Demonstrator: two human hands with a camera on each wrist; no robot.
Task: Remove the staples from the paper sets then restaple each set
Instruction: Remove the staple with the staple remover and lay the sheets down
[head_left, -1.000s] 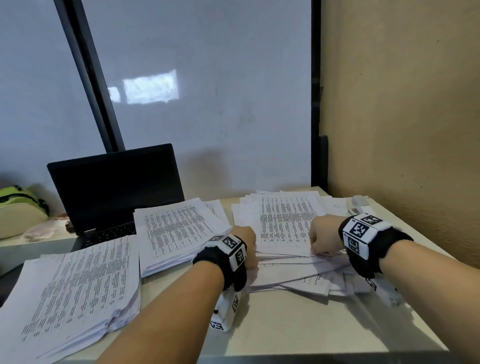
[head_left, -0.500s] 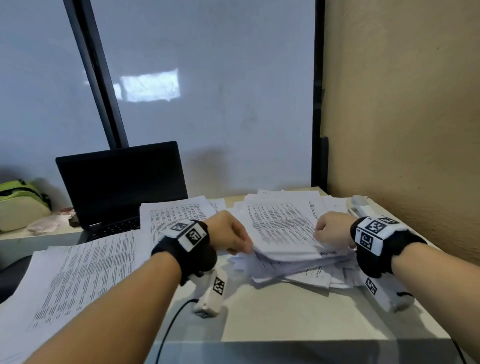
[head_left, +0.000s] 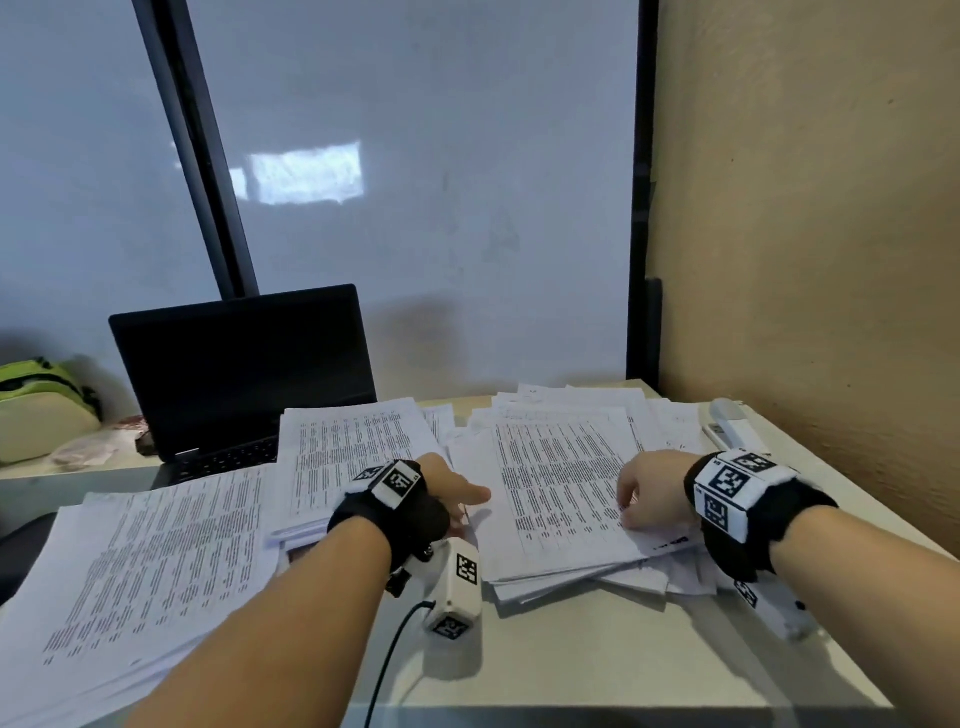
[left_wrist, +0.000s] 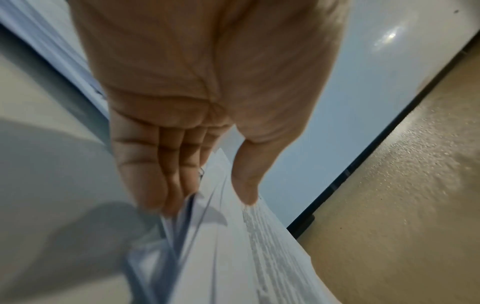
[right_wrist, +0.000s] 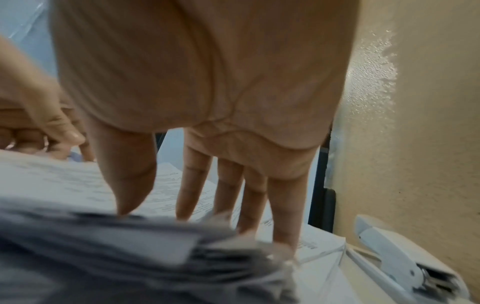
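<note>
Now | both hands (head_left: 457, 491) (head_left: 649, 493) open | paper set (head_left: 561, 488) lowered flat

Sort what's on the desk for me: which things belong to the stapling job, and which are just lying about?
Job: right paper pile under both hands, middle pile, left pile, white stapler by the wall.
Lying about: laptop, green bag.

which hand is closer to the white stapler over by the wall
The right hand. It rests on the paper pile, with the stapler just beyond it by the wall. The left hand touches the far edge of that pile, well away from the stapler.
</note>
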